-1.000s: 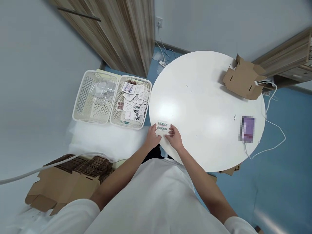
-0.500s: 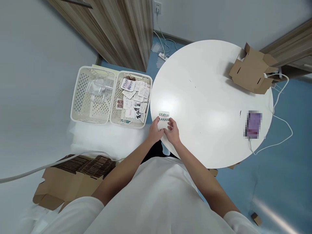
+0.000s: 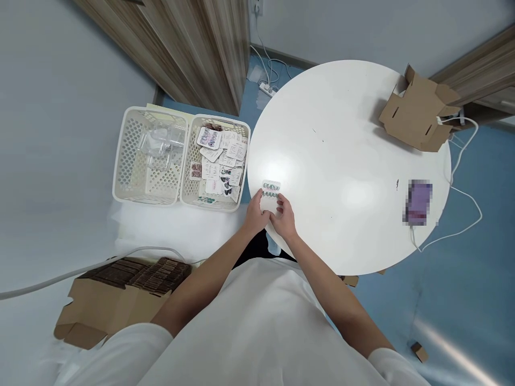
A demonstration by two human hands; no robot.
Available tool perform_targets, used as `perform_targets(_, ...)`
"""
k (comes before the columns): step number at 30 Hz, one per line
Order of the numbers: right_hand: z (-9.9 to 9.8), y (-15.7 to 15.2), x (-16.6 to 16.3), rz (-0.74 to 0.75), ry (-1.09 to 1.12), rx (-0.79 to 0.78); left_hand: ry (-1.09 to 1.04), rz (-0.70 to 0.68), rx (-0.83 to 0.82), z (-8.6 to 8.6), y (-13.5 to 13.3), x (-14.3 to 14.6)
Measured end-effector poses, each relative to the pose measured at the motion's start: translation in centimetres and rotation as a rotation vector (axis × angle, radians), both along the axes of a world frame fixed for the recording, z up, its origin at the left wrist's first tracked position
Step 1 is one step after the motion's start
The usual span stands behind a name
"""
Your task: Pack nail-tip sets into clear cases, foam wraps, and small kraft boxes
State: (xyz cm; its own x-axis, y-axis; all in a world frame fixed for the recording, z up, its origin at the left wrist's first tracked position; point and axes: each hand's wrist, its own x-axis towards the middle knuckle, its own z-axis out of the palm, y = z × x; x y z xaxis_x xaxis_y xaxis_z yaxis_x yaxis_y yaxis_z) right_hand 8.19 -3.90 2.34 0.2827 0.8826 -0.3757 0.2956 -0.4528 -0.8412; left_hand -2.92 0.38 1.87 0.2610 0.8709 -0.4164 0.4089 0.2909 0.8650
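Note:
A small white card of press-on nails (image 3: pixel 270 192), with two rows of greenish pieces, lies at the near left edge of the round white table (image 3: pixel 346 139). My left hand (image 3: pixel 256 213) pinches the card's near left corner. My right hand (image 3: pixel 284 215) pinches its near right side, fingers curled. Both hands rest on the table edge, close together.
Two cream perforated baskets stand left of the table: one (image 3: pixel 149 156) holds clear plastic trays, the other (image 3: pixel 217 161) several nail cards. An open cardboard box (image 3: pixel 420 115) and a blurred purple item (image 3: pixel 418 201) with a white cable sit on the table. A carton of dark packs (image 3: pixel 132 281) lies lower left.
My hands have drawn closer together on the card and now grip its near edge. The view has shifted slightly; the card has barely moved.

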Motion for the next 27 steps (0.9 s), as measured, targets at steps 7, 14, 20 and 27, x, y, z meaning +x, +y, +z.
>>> perform_targets(7, 0.1, -0.2, 0.1, 0.006, -0.022, 0.006, -0.003, -0.014, 0.009, 0.0, 0.0, 0.0)
perform_targets(14, -0.1, -0.6, 0.1, 0.055, -0.067, 0.055, -0.02, -0.008, 0.034, -0.1, -0.1, -0.2)
perform_targets(20, -0.3, -1.0, 0.5, 0.131, -0.101, 0.121, -0.029, 0.017, 0.058, -0.4, -0.4, -0.1)
perform_targets(27, -0.8, -0.5, 2.3, 0.187, 0.034, 0.091, -0.011, 0.093, 0.086, -0.7, -1.4, 0.5)
